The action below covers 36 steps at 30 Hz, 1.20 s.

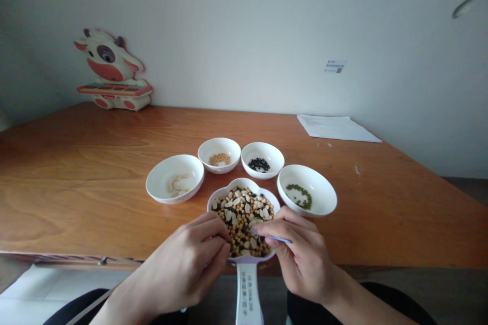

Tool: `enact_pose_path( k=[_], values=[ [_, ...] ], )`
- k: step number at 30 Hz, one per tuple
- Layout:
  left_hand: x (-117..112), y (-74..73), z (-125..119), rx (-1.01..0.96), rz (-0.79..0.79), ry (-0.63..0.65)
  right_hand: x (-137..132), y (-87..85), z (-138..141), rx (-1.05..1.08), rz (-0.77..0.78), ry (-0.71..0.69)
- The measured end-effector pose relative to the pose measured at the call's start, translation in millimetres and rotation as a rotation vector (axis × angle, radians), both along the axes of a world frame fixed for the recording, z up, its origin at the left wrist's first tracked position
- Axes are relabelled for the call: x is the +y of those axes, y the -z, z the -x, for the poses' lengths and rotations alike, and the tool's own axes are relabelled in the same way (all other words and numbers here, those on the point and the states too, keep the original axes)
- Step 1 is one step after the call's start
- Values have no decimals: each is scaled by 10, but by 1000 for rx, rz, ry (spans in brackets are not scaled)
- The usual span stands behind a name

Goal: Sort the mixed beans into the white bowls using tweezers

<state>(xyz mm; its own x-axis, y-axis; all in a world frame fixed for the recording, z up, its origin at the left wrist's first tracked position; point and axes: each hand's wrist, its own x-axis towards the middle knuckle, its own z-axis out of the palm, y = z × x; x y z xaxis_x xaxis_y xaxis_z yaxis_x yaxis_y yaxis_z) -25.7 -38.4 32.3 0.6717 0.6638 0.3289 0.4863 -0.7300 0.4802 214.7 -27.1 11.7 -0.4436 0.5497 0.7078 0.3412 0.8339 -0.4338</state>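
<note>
A flower-shaped white and lilac scoop (247,260) with a long printed handle holds mixed soybeans, peanut halves and dark beans. My left hand (192,249) is closed at its left rim, fingers curled over the edge; what lies under the fingertips is partly hidden. My right hand (301,251) pinches a thin tool with a bluish handle (280,239), its tip among the beans; its exact kind is unclear. Behind the scoop stand white bowls: one with pale peanut pieces (155,179), one with soybeans (206,148), one with black beans (276,155), one with green mung beans (324,195).
A toy cow with a keyboard (114,73) stands at the back left against the wall. White papers (339,128) lie at the back right of the wooden table (84,188). The scoop's handle reaches past the front edge, above my lap.
</note>
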Motion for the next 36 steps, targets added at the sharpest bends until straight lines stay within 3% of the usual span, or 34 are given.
enact_pose_path(
  k=[36],
  values=[
    [-4,-7,10,-4,33,3,7,1,5,2,4,5]
  ],
)
